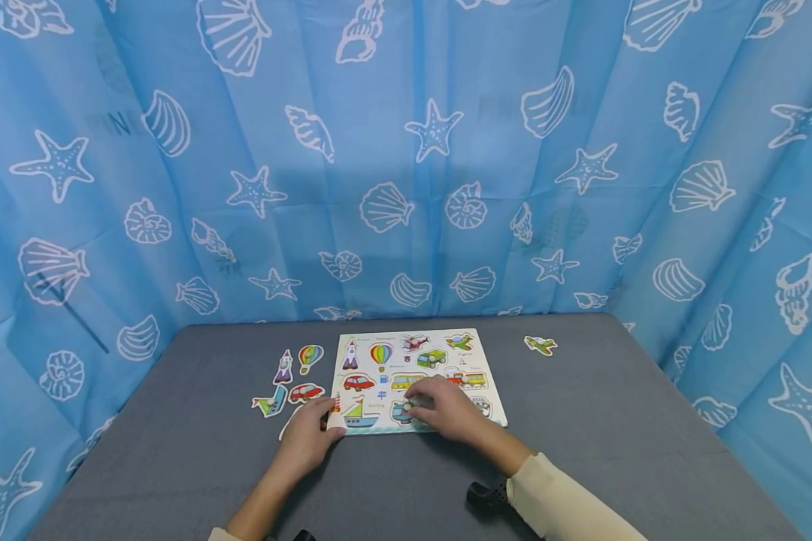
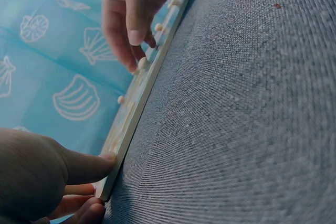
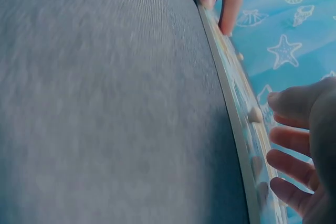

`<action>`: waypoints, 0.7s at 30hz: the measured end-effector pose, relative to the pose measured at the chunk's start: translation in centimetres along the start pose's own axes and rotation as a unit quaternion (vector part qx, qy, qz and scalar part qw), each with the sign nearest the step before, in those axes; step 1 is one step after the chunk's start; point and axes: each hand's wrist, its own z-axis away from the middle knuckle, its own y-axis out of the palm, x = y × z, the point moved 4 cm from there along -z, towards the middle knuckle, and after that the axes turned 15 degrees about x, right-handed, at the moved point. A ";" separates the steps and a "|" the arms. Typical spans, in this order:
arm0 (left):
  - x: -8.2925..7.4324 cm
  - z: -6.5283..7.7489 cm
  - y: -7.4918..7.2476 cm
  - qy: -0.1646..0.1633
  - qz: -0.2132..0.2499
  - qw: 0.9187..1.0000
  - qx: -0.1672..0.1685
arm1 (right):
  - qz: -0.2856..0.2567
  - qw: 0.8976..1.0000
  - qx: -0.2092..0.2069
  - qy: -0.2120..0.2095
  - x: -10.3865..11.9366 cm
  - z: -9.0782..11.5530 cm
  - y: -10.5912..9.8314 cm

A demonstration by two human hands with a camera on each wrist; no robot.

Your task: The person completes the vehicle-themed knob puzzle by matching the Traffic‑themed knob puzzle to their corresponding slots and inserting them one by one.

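A pale puzzle board [image 1: 386, 430] lies flat, a knobbed blue piece [image 1: 397, 412] apparently seated near its front edge.

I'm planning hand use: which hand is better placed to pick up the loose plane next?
Probably the right: the right hand is nearer the loose plane and appears to hold nothing, while the left hand grips the near left corner of the board.

Shell-print curtain [image 1: 440, 218], upper frame: sky blue, white shells and starfish | tablecloth [image 1: 616, 421], lower frame: dark grey | puzzle board [image 1: 372, 337], centre: white, teal-banded lower edge | balloon piece [image 1: 310, 357], left of centre: rainbow stripes | car piece [image 1: 306, 393] below it: red | plane piece [image 1: 540, 345], right: mostly green | sleeve [image 1: 562, 497], lower right: cream | wrist camera [image 1: 482, 496] beside it: black
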 end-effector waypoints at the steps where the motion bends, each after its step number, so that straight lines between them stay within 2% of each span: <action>1: 0.0 0.0 0.0 -0.001 0.000 1.000 0.001 | 0.008 1.000 -0.004 -0.007 -0.1 0.1 -0.1; 4: 0.0 0.0 0.0 -0.003 0.000 1.000 0.002 | 0.029 0.999 -0.016 -0.016 -0.6 0.3 -0.6; 11: 0.2 0.0 0.1 -0.005 0.003 1.000 -0.002 | 0.062 0.997 -0.033 0.016 -2.2 0.7 -2.5; 15: 0.2 0.0 0.1 -0.004 0.004 1.000 -0.003 | 0.087 0.995 -0.045 0.016 -3.3 1.1 -3.7; 21: 0.2 -0.1 0.2 -0.001 0.000 1.000 -0.004 | 0.105 0.991 -0.048 0.063 -5.8 1.7 -5.2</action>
